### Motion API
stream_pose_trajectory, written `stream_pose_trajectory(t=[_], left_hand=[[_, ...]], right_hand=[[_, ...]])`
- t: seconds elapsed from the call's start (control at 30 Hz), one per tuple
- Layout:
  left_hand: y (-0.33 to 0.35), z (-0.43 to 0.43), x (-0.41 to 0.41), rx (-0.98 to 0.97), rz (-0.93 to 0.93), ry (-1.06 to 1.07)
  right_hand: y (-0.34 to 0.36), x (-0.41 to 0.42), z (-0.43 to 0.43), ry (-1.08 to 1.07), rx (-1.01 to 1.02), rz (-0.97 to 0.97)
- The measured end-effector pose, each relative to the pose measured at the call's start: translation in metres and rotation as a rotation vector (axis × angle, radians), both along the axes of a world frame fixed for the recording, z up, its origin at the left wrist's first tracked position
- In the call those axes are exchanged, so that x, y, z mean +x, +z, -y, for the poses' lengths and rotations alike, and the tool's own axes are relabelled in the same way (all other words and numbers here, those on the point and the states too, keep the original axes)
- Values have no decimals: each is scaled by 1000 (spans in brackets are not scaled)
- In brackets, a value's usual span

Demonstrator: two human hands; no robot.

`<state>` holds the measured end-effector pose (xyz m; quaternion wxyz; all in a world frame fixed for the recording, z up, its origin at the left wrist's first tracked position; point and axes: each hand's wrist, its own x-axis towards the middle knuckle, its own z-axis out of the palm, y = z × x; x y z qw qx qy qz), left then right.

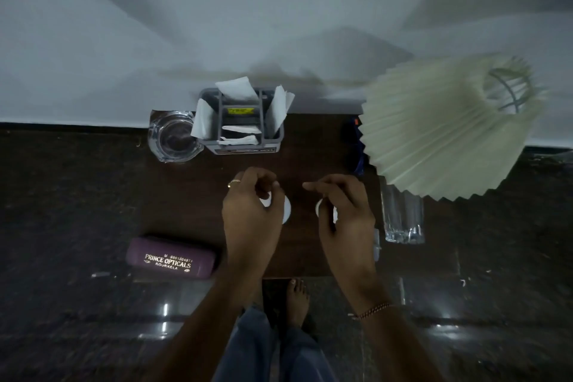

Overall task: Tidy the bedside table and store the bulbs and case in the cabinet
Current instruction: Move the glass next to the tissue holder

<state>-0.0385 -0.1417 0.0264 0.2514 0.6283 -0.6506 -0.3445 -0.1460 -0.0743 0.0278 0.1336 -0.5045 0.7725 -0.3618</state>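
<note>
Over the middle of the dark bedside table (310, 146) my left hand (252, 208) curls round a white bulb (286, 211), most of it hidden under the fingers. My right hand (344, 211) curls round a second white bulb (321, 207), with the forefinger stretched out to the left. A purple spectacle case (170, 259) with gold lettering lies at the table's front left edge, apart from both hands.
A glass ashtray (173, 136) and a grey holder (240, 121) stuffed with white napkins stand at the back. A pleated cream lampshade (443, 127) leans over the right side, above a ribbed drinking glass (401, 217). A white wall lies behind; my bare foot (297, 298) stands on glossy floor.
</note>
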Motion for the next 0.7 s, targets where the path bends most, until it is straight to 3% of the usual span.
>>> stream_pose_trajectory(t=[0.13,0.3,0.57,0.7], left_hand=[[-2,-26,-28,68,-31,-33],[0,-60,-65,278,-207,-63],[1,-91,-122,579,-339,-157],[-3,-89,-140,660,-354,-145]], right_hand=[[4,-14,-26,-7,-13,27],[8,-31,-67,0,2,-12],[1,-87,-116,-293,67,59],[-18,-113,-109,-484,252,221]])
